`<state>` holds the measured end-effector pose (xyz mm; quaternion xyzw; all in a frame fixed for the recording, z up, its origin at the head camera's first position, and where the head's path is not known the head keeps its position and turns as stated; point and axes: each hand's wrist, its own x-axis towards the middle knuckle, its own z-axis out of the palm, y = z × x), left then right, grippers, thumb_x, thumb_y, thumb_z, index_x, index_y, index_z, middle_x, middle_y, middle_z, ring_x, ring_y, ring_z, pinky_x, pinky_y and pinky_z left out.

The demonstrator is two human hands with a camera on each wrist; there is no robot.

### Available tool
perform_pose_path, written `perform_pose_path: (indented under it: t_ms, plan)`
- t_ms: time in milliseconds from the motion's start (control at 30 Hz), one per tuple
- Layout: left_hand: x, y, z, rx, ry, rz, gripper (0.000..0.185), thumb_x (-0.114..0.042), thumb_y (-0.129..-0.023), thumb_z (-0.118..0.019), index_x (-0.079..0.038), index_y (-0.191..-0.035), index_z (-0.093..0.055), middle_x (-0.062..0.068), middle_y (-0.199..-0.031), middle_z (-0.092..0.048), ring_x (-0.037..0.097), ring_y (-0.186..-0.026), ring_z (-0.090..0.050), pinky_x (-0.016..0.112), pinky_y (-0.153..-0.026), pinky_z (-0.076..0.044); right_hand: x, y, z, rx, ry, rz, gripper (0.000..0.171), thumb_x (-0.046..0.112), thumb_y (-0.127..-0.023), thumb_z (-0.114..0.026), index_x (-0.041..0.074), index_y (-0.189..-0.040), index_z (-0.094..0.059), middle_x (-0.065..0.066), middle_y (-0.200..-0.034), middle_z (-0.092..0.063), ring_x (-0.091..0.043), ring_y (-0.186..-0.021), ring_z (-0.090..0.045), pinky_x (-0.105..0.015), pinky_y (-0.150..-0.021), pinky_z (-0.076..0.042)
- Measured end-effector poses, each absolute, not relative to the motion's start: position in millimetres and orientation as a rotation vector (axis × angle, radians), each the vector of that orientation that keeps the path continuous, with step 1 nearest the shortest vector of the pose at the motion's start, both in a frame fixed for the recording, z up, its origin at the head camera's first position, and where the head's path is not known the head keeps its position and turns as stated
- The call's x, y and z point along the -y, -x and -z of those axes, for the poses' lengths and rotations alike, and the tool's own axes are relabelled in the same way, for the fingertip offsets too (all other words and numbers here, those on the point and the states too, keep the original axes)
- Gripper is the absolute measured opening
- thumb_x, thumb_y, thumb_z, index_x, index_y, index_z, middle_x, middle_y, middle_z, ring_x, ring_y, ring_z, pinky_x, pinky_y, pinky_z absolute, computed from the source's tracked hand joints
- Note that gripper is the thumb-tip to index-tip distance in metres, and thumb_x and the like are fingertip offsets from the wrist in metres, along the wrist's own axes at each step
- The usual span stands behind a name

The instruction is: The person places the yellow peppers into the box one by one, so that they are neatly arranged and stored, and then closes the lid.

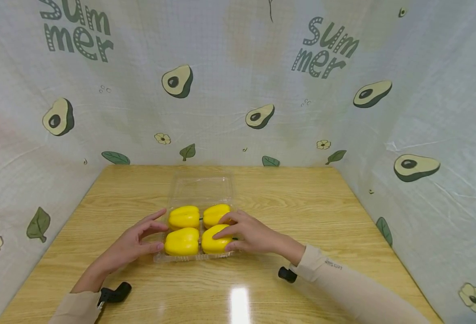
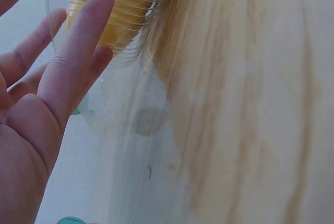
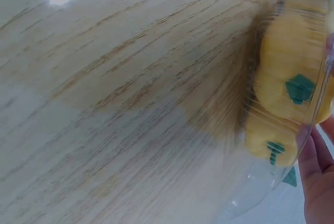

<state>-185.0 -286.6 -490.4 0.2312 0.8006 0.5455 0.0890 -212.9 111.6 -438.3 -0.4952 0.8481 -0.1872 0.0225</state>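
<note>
Resting on glossy wooden table (image 1: 303, 211), clear tray (image 1: 197, 257) of yellow peppers (image 1: 182, 241), avocado-print backdrop (image 1: 238, 90), both hands' grips relaxed.

The table (image 1: 323, 211) had a light wood-grain top with a glossy finish; a bright patch of overhead light (image 1: 240, 303) reflected near its front edge. A pale printed cloth backdrop (image 1: 222, 112) enclosed the table on the left, rear and right sides. Its print showed halved avocados, green leaves, small flowers and the word "Summer". The cloth was creased.
</note>
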Motion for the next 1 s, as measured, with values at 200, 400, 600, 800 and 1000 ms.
perform_pose_path:
  t_ms: [200, 400, 600, 800, 1000]
  plan:
    - [285.2, 185.0, 490.5, -2.388, -0.688, -1.622, 0.038, -0.012, -0.099, -0.077, -0.008, -0.135, -0.065, 0.015, -0.176, -0.019, -0.001, -0.138, -0.051, 0.02, -0.106, -0.049, -111.2, 213.6, 440.3, -2.656, 1.558, 0.57, 0.038, 0.034, -0.095, -0.079, 0.028, -0.132, -0.077, -0.004, -0.131, -0.055, -0.017, -0.115, -0.054, -0.033, -0.101, -0.049]
    - [283.8, 184.3, 489.1, -2.376, -0.672, -1.633, 0.039, -0.012, -0.099, -0.077, -0.007, -0.135, -0.064, 0.016, -0.176, -0.018, -0.008, -0.135, -0.049, 0.019, -0.105, -0.049, -111.7, 214.6, 440.6, -2.648, 1.535, 0.585, 0.037, 0.033, -0.095, -0.08, 0.029, -0.132, -0.077, -0.001, -0.123, -0.055, -0.017, -0.119, -0.054, -0.033, -0.103, -0.049]
    - [284.1, 184.7, 487.0, -2.369, -0.664, -1.635, 0.039, -0.013, -0.1, -0.076, -0.007, -0.136, -0.064, 0.014, -0.177, -0.018, 0.0, -0.138, -0.05, 0.019, -0.104, -0.05, -111.7, 216.5, 440.0, -2.646, 1.551, 0.571, 0.038, 0.033, -0.095, -0.08, 0.029, -0.132, -0.077, 0.0, -0.12, -0.056, -0.016, -0.115, -0.054, -0.031, -0.099, -0.048]
    - [283.4, 185.4, 487.1, -2.367, -0.669, -1.644, 0.038, -0.012, -0.1, -0.076, -0.007, -0.135, -0.064, 0.016, -0.176, -0.018, -0.005, -0.136, -0.049, 0.02, -0.102, -0.052, -111.2, 217.6, 439.9, -2.656, 1.583, 0.546, 0.039, 0.032, -0.095, -0.08, 0.028, -0.133, -0.076, -0.002, -0.121, -0.056, -0.017, -0.114, -0.053, -0.032, -0.099, -0.047]
    - [281.1, 185.1, 487.0, -2.374, -0.662, -1.636, 0.039, -0.013, -0.1, -0.077, -0.007, -0.136, -0.064, 0.016, -0.176, -0.018, -0.002, -0.137, -0.051, 0.022, -0.103, -0.053, -113.1, 217.5, 434.0, -2.595, 1.543, 0.519, 0.039, 0.031, -0.098, -0.078, 0.027, -0.137, -0.073, -0.004, -0.127, -0.052, -0.019, -0.116, -0.049, -0.034, -0.101, -0.046]
